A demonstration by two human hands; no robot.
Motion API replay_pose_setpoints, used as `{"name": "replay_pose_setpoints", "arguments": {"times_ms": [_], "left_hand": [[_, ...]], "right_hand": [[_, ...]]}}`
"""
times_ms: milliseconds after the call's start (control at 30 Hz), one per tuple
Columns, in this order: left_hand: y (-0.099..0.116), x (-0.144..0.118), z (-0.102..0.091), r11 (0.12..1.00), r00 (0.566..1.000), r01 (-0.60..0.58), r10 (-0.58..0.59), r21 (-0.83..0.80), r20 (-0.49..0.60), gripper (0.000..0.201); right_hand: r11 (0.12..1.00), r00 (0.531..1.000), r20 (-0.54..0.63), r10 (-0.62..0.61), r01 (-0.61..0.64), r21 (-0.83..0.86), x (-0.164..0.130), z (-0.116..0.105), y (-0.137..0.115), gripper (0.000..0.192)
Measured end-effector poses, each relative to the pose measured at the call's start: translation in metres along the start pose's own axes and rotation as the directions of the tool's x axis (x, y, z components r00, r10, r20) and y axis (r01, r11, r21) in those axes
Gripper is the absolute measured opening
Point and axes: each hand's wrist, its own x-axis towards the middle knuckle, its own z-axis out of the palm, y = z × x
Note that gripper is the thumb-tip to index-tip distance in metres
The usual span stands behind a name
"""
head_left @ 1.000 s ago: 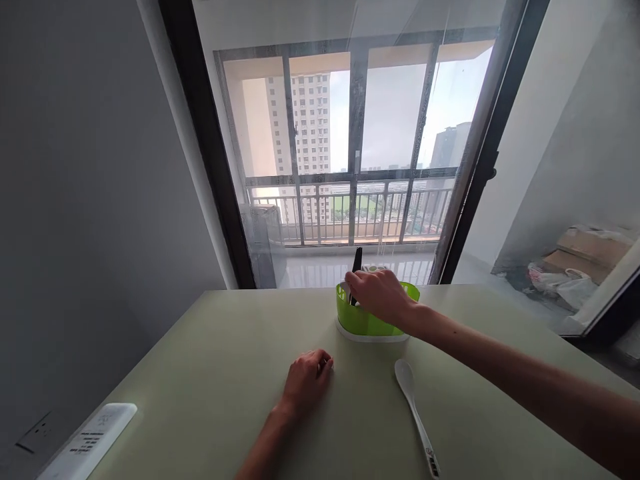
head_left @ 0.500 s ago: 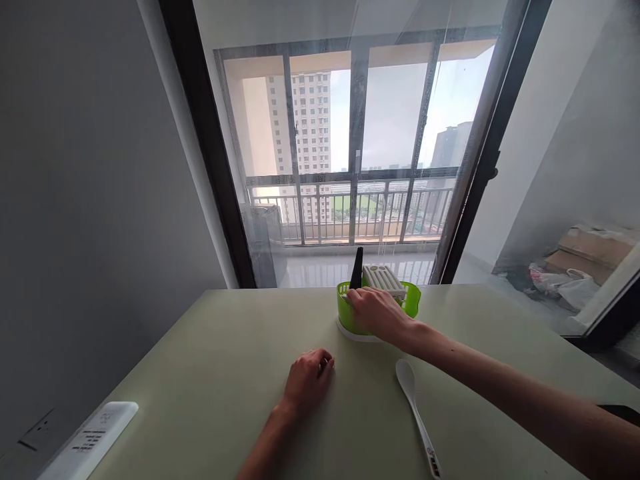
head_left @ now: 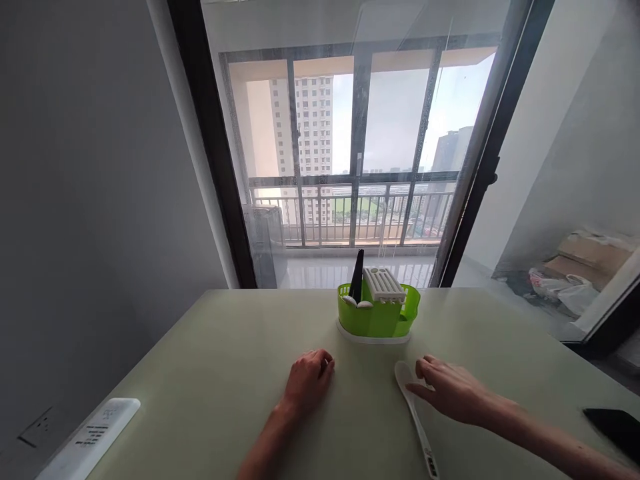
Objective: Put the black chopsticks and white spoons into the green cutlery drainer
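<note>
A white long-handled spoon (head_left: 413, 408) lies on the pale green table with its bowl pointing away from me. My right hand (head_left: 445, 387) hovers at its neck, thumb and fingers apart and holding nothing; whether the thumb touches the spoon I cannot tell. My left hand (head_left: 309, 379) rests on the tabletop, fingers curled in, with nothing visible in it. Beyond both hands stands a green utensil holder (head_left: 373, 323) on a white base. Black chopsticks (head_left: 357, 277) and two white spoon ends (head_left: 364, 304) stick up in its left part. A white slotted rack (head_left: 384, 283) tops its middle.
A white power strip (head_left: 95, 433) lies at the table's left edge. On the right edge sits a black object (head_left: 615, 427), partly cut off. A glass door with a dark frame (head_left: 213, 147) rises behind the table's far edge.
My right hand has left the utensil holder and come back toward me, down to the spoon on the table. Two white spoon ends now show in the holder. My left hand stays put.
</note>
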Motion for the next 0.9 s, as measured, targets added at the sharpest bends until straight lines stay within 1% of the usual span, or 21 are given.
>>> {"name": "replay_pose_setpoints", "arguments": {"times_ms": [67,133,267,333,400,500,567,633,700,800,900], "left_hand": [[0.0,0.0,0.0,1.0,1.0,-0.002,0.002,0.001,0.001,0.022],[0.0,0.001,0.0,1.0,1.0,-0.001,0.001,-0.001,0.001,0.023],[-0.002,0.002,0.002,1.0,1.0,0.0,0.0,-0.017,0.0,0.023],[-0.002,0.002,0.003,1.0,1.0,-0.003,0.003,-0.021,0.004,0.022],[-0.002,0.001,0.002,1.0,1.0,-0.005,0.005,-0.016,0.006,0.022],[0.002,0.001,-0.001,1.0,1.0,-0.023,0.023,-0.006,0.019,0.023],[0.008,-0.001,-0.003,0.999,0.998,-0.049,0.05,-0.017,0.039,0.024],[0.017,-0.003,-0.002,0.996,0.995,-0.068,0.072,-0.062,0.066,0.024],[0.028,-0.007,0.0,0.987,0.992,-0.068,0.082,-0.145,0.095,0.028],[0.046,-0.015,0.011,0.958,0.989,-0.052,0.088,-0.28,0.119,0.033],[0.061,-0.022,0.025,0.941,0.989,-0.012,0.061,-0.339,0.135,0.028]], "right_hand": [[0.996,0.995,0.043,0.09,-0.091,0.016,-0.003,0.02,0.0,0.028],[0.985,0.986,0.024,0.165,-0.166,0.04,-0.007,0.036,-0.009,0.027],[0.97,0.97,-0.075,0.231,-0.223,0.101,-0.011,0.054,-0.031,0.027],[0.965,0.968,-0.087,0.236,-0.223,0.14,-0.009,0.06,-0.037,0.03],[0.962,0.973,-0.08,0.215,-0.197,0.188,-0.006,0.064,-0.04,0.032],[0.958,0.989,-0.08,0.121,-0.095,0.27,-0.001,0.07,-0.044,0.036],[0.943,0.991,-0.116,0.069,-0.027,0.332,0.001,0.073,-0.048,0.041],[0.912,0.983,-0.173,0.061,0.016,0.41,0.0,0.075,-0.052,0.047],[0.856,0.971,-0.226,0.071,0.057,0.513,-0.003,0.076,-0.055,0.052],[0.724,0.955,-0.284,0.08,0.141,0.675,-0.01,0.079,-0.054,0.057],[0.61,0.948,-0.311,0.068,0.207,0.765,-0.014,0.081,-0.052,0.057]]}}
